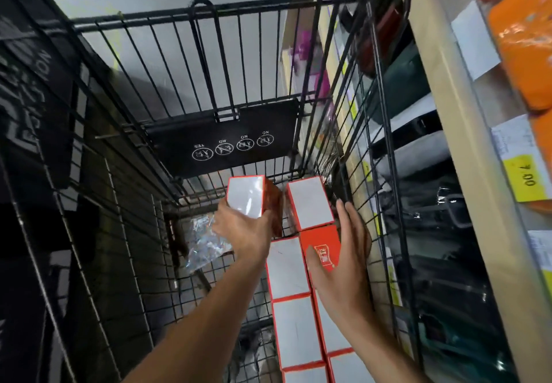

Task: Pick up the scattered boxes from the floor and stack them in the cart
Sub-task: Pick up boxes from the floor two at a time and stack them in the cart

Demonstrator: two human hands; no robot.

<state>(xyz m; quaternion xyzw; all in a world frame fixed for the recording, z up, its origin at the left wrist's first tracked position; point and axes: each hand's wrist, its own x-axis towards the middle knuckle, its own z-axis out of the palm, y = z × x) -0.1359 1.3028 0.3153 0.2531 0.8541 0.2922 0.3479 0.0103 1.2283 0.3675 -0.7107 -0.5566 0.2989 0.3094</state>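
Looking down from head height into a black wire shopping cart, two bare forearms are reaching in from the bottom edge. Nearest the viewer, red-edged boxes with white tops are lying in two rows along the cart's right side, their long axes running away from the viewer toward the far end. The right hand is hovering with its fingers spread and straight, gripping nothing, its thumb lying over a red box with a label and its fingertips close to the right-hand mesh wall. A little farther in, the left hand is gripping a red box with a white face from below, holding it above the cart floor, just left of the farthest box in the right row. The left row appears to end short of that box, so the gap is lying directly beneath and slightly right of the held box, and the left hand is the nearer one to fill it. A crumpled clear plastic wrapper is lying on the mesh floor to the left. Beyond, a black child-seat flap with white safety pictograms is hanging on the far wall. Shop shelves with price tags are running along the right
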